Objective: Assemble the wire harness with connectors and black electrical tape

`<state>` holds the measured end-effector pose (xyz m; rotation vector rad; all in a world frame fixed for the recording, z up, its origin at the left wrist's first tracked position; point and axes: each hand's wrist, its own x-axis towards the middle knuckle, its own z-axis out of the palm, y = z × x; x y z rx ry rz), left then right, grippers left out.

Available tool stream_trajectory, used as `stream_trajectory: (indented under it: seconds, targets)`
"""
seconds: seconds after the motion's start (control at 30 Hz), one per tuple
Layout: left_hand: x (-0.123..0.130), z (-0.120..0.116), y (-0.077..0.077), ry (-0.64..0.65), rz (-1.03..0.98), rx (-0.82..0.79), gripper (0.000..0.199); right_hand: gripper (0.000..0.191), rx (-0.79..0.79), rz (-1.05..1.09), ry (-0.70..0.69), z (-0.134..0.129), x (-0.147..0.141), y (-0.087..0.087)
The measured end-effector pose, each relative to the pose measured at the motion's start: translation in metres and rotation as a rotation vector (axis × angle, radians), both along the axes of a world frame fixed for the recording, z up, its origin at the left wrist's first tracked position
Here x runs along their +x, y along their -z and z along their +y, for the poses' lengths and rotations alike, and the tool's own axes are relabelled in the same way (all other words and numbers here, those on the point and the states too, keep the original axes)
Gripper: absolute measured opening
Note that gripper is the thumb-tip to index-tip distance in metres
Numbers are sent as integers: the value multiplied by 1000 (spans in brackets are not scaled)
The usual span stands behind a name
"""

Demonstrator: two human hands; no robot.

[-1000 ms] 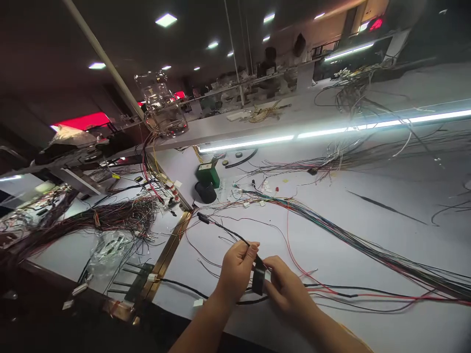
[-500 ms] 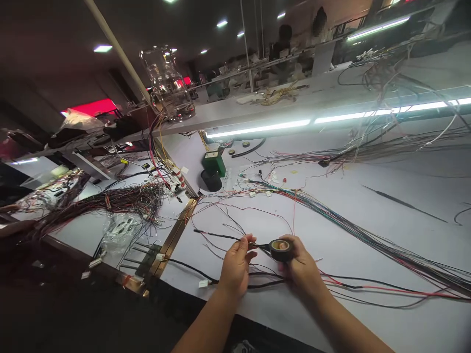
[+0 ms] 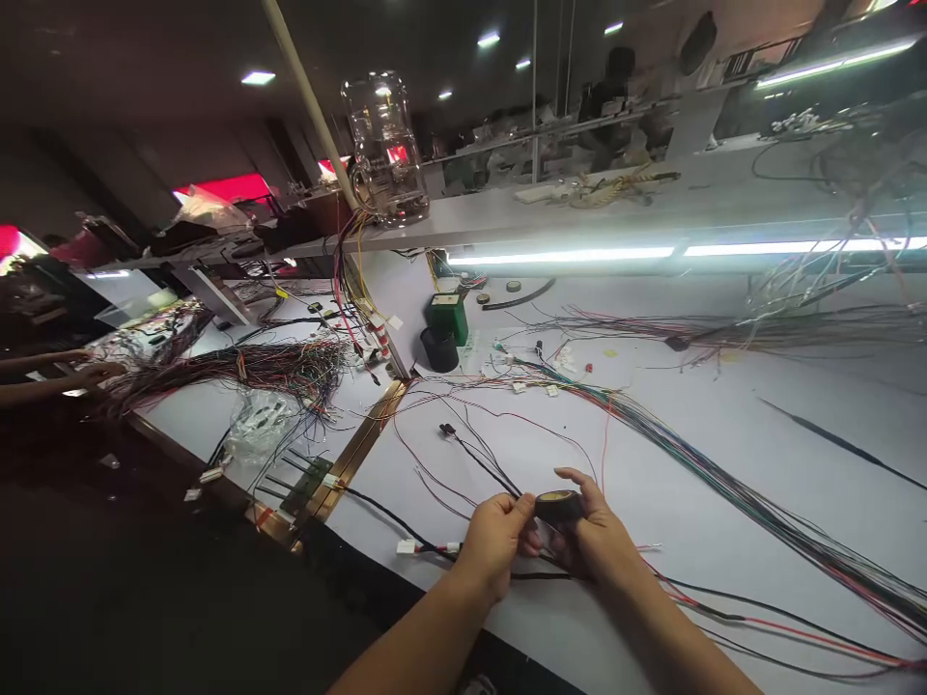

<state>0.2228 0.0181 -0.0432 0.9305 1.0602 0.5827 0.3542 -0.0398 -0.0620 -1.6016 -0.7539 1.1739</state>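
Observation:
My left hand (image 3: 499, 541) pinches a thin bundle of black wires (image 3: 492, 465), whose far end carries a small black connector (image 3: 447, 430). Right beside it, my right hand (image 3: 595, 526) grips a roll of black tape (image 3: 559, 506), tilted so its yellowish core shows; the index finger is raised off the roll. The roll touches or nearly touches the left fingertips. Below both hands a black sleeved cable (image 3: 383, 514) with a white connector (image 3: 407, 547) lies across the white table. What the lower fingers do is hidden.
A long wire bundle (image 3: 695, 463) runs along the right. Behind stand a black cup (image 3: 439, 351) and a green box (image 3: 447, 315). A metal pin fixture (image 3: 308, 486) sits at the left edge. Another person's hands (image 3: 101, 372) touch a wire heap (image 3: 238, 372). A glass jug (image 3: 391, 154) stands on the shelf.
The view has swung left. My hands have come together, the tape roll has tilted to lie flatter, and the held wires now point farther away from me. Another person's hands have come into view.

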Motion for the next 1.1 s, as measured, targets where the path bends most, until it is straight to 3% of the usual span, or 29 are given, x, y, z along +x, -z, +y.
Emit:
stream_trajectory:
  seconds: [0.13,0.23,0.33,0.53,0.6,0.73,0.83,0.9,1.03,1.1]
  targets:
    - [1,-2,3,-45,-12,12,51,41,350,-555,-130,-5,8,-1]
    - [1,-3,7,-15,8,32,53,34,605,-965,-379,-9,9,-18]
    - [0,-3,14,-32,90,82,52,19,602,-1144,-565,-7,7,-35]
    - [1,-7,23,-75,99,128,44,11,417,-1393,-603,10,6,-34]
    - [3,-9,22,-56,87,135,44,3,326,-1446,-637,16,6,-32]
    - [4,-10,18,-55,121,157,44,17,142,-1444,-637,33,8,-31]
    - [3,-8,15,-82,128,154,42,17,152,-1454,-684,36,2,-37]
    - [3,-6,14,-95,127,137,41,16,306,-1449,-747,24,-10,-46]
    - [7,-4,15,-122,83,89,37,23,882,-1225,-948,-21,-27,-69]
    - [9,-4,14,-135,44,69,33,24,903,-1194,-921,-36,-11,-70]
